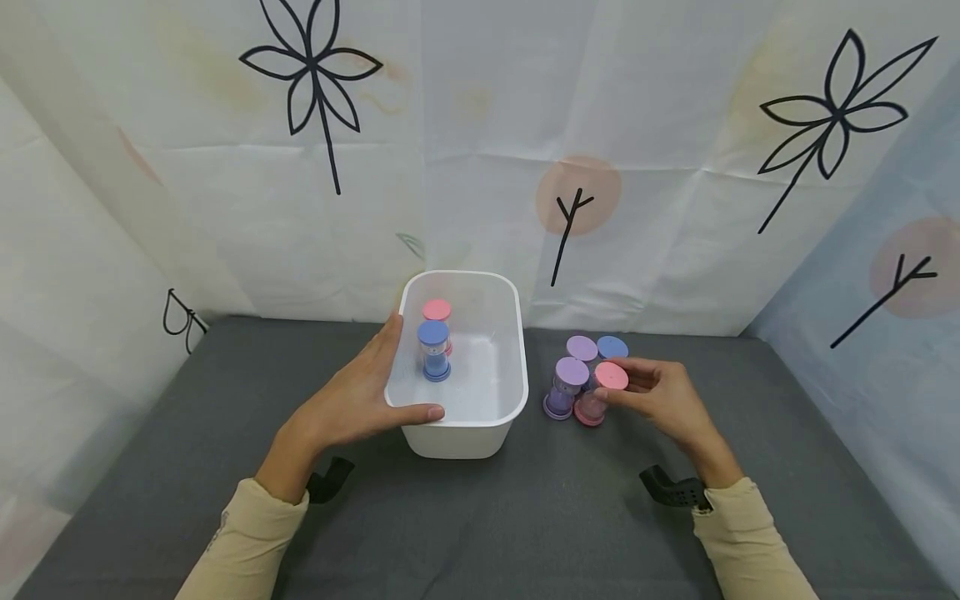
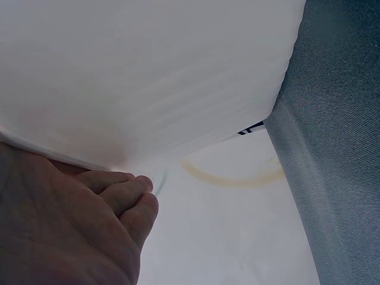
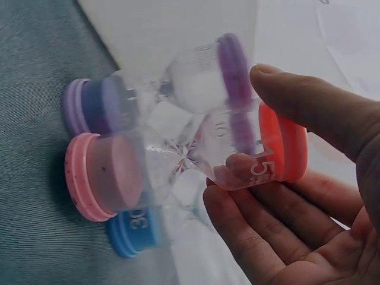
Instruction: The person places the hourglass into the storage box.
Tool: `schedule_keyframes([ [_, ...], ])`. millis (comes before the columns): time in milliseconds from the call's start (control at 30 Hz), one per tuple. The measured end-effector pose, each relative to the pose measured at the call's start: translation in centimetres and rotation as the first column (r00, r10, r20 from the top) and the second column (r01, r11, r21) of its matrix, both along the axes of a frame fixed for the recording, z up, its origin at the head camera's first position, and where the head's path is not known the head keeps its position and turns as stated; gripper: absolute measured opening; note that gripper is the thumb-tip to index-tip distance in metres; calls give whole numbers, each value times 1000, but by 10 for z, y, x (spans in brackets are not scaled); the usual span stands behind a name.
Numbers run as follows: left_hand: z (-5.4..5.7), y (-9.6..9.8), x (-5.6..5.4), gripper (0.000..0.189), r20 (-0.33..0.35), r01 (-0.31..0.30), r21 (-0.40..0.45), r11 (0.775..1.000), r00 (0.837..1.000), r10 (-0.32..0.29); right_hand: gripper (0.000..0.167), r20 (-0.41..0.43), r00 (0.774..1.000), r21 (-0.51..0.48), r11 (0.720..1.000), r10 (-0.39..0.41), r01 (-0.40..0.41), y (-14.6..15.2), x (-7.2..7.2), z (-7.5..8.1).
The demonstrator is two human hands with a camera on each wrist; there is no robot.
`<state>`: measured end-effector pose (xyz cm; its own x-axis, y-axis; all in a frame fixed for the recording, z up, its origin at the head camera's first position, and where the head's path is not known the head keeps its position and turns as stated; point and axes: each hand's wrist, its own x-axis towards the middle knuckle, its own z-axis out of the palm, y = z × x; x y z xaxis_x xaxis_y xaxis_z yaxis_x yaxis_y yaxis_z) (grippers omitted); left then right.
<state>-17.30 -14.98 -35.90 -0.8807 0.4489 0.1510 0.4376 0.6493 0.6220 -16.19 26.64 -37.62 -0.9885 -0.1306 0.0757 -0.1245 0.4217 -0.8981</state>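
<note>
Reaches forward with both arms, in beige sleeves [image 1: 243, 546] and with dark bands [image 1: 672, 489] at the wrists. Spreads the left grip [image 1: 352, 387] around the near left corner of a white tub [image 1: 457, 442], thumb and fingers wide apart, with the thumb over the near rim and the fingers against the outer wall, holding it. Bends the right grip [image 1: 663, 398] inward, nearly closed, pinching a pink timer [image 1: 610, 377] by its cap between thumb and fingers; cannot tell whether fully resting its base on the cloth.

Adds up to six timers. Includes two inside the tub, just right of the left grip: a blue timer [image 1: 434, 352] and, behind it, a second pink timer [image 1: 437, 310]. Includes four clustered at the right grip: the pinched one, two purple timers [image 1: 571, 377] close on its left, and a second blue timer [image 1: 612, 346] just beyond.

Works over a counter [image 1: 525, 533] covered in dark grey, below both grips. Faces pale hanging cloth [image 1: 465, 167] beyond them, printed with black leafy stems and peach discs.
</note>
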Motion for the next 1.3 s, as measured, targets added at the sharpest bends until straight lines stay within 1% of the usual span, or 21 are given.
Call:
schedule_keyframes([
  [133,0,0,0,133,-5,2,0,1000,1000,-2,56,1,1000,-30,1000,-3,3,3,5,10],
  [267,0,0,0,133,1,-1,-3,1000,1000,1,58,-22,1000,-53,998,-18,17,5,8,18],
  [400,-1,0,1,133,5,-6,-6,1000,1000,6,56,-52,998,-125,992,-35,28,5,10,22],
  [500,-1,0,0,133,-2,-6,-9,1000,1000,6,52,-82,996,-213,977,-40,22,5,11,25],
  [567,-1,0,0,133,-7,-7,-11,1000,1000,7,50,-108,993,-254,967,-41,13,3,13,27],
  [833,-2,-1,-1,132,-23,3,0,1000,1000,-3,45,-163,984,-419,908,-76,1,-8,20,34],
  [900,-2,-1,-1,132,-25,4,-2,1000,1000,-4,44,-168,983,-437,899,-75,-6,-12,22,36],
  [1033,-3,-1,-1,133,-23,1,-8,1000,1000,-1,44,-185,980,-451,892,-74,-17,-17,24,39],
  [1300,-3,-1,-2,133,-22,3,-5,1000,1000,-3,47,-228,971,-457,889,-79,-35,-22,30,45],
])
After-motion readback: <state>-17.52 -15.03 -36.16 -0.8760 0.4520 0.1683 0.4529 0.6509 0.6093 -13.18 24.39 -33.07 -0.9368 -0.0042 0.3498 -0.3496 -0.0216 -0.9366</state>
